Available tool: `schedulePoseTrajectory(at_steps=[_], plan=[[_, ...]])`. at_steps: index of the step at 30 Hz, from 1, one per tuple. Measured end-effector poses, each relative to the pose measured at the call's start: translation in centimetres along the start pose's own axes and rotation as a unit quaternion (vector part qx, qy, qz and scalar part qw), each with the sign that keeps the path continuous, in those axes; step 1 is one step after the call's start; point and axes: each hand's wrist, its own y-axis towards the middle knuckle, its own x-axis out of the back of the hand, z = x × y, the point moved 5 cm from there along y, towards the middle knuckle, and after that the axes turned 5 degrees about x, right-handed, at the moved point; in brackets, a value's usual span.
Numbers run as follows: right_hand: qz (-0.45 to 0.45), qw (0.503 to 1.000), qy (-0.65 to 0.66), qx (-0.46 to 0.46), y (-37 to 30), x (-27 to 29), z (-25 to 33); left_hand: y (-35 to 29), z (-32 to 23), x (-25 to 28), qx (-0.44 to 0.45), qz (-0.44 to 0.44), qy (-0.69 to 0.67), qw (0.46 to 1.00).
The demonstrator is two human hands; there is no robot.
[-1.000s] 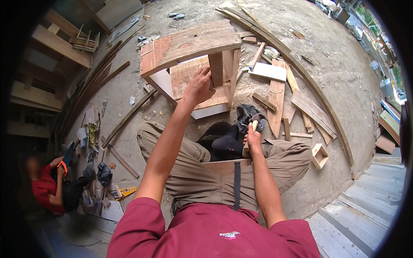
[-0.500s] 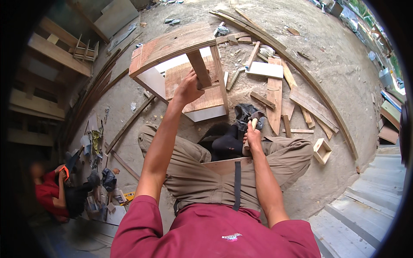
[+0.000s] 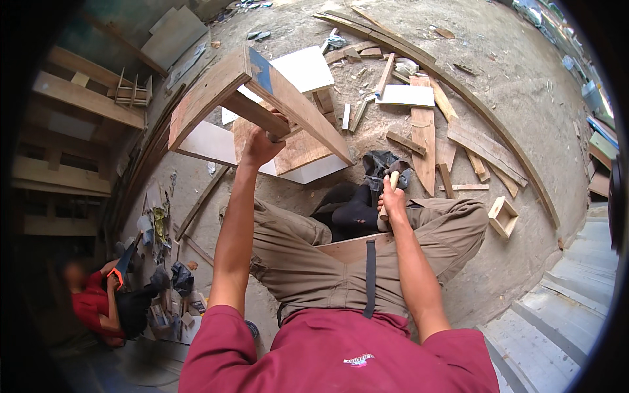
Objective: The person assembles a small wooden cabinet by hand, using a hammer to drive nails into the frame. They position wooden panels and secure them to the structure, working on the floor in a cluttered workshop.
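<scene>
My left hand (image 3: 259,147) is closed round the end of a wooden crossbar (image 3: 252,112) inside an open wooden box frame (image 3: 213,86). The frame stands tilted on the ground in front of my left knee; its panels are bare plywood and white board. Over my lap, my right hand (image 3: 393,202) grips a hammer by its pale wooden handle (image 3: 394,178). The dark head points away from me, beside a crumpled black plastic bag (image 3: 377,164), and is partly hard to make out. The hammer is apart from the frame.
Wood offcuts (image 3: 421,131) and a white board (image 3: 406,95) lie to the right of the frame, inside a long curved plank (image 3: 485,121). A small wooden tray (image 3: 503,217) rests by my right knee. At the left sits a person holding a handsaw (image 3: 122,262).
The box frame has been turned and tilted by my left hand, with its near upper corner swung left. My left hand has moved left and down slightly. My right hand still holds the hammer.
</scene>
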Motion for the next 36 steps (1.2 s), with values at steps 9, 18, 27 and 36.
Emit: schedulePoseTrajectory(at_steps=[9, 18, 27, 36], plan=[[-0.047, 0.996, -0.072, 0.037, 1.0, 2.8, 1.6, 0.1, 0.7, 0.0, 0.038, 0.001, -0.012, 0.999], [-0.146, 0.908, -0.358, 0.162, 4.1, 5.2, 2.3, 0.7, 3.5, 2.0, 0.073, -0.030, -0.018, 0.997], [-0.122, 0.791, -0.580, 0.154, 3.9, 1.5, 4.4, -1.6, 4.2, 4.1, 0.062, -0.068, -0.028, 0.995], [0.070, 0.701, -0.396, 0.589, -7.0, -19.0, 17.6, -2.4, 3.0, 3.3, 0.017, -0.084, -0.062, 0.994]])
